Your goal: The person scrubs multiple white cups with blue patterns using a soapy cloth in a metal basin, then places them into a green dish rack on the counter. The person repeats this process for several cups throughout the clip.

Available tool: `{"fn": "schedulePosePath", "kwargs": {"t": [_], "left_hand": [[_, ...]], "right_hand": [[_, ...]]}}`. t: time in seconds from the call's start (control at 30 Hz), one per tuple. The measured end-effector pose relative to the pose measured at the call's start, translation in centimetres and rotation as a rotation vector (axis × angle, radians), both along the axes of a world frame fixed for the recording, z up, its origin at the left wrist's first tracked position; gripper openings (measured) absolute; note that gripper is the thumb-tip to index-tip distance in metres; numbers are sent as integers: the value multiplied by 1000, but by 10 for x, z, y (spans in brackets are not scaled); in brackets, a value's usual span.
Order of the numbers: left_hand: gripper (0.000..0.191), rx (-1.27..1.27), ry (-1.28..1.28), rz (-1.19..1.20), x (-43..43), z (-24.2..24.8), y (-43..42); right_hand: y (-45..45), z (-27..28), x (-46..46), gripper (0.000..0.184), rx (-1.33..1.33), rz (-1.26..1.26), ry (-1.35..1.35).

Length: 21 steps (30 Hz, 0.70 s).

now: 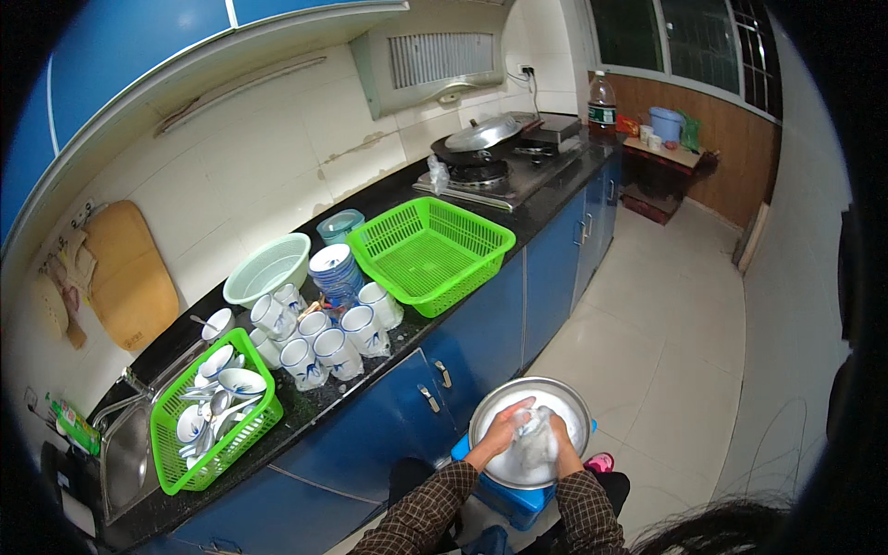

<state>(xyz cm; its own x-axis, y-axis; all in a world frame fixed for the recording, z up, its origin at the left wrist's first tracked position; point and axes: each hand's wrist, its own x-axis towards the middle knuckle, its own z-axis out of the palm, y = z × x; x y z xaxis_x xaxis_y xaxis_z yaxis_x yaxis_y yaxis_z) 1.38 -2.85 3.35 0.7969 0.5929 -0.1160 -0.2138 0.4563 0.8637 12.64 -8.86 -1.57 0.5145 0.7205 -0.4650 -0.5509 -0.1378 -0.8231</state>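
Note:
Before me a round steel basin [479, 406] full of white suds [506, 466] rests on a blue plastic stool [517, 510]. My left hand [505, 431] and my right hand [565, 444] meet over the suds. Between them they grip a wet, foam-covered whitish cloth [535, 447]. Foam and fingers hide whether a dish is inside it.
On the black counter, a green basket [163, 444] holds bowls and spoons. Several white-and-blue mugs [338, 350], stacked bowls [331, 260], a pale colander [246, 277] and another green basket [430, 260] stand farther along. A lidded wok [479, 142] sits on the stove.

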Motion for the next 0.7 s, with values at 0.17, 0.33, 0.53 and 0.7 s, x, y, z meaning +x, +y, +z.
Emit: {"fn": "schedulePosePath", "kwargs": {"t": [0.17, 0.33, 0.53, 0.7], "left_hand": [[26, -303, -4, 316, 7, -19, -4], [24, -353, 1, 274, 1, -12, -4], [22, -293, 25, 214, -4, -8, -1], [24, -295, 51, 216, -7, -10, 1]], "right_hand": [[4, 9, -41, 33, -205, -320, -837], [-4, 43, -48, 41, -114, -457, -982], [4, 13, -17, 43, -347, -325, -1112], [4, -15, 7, 44, -245, -329, -868]]}}
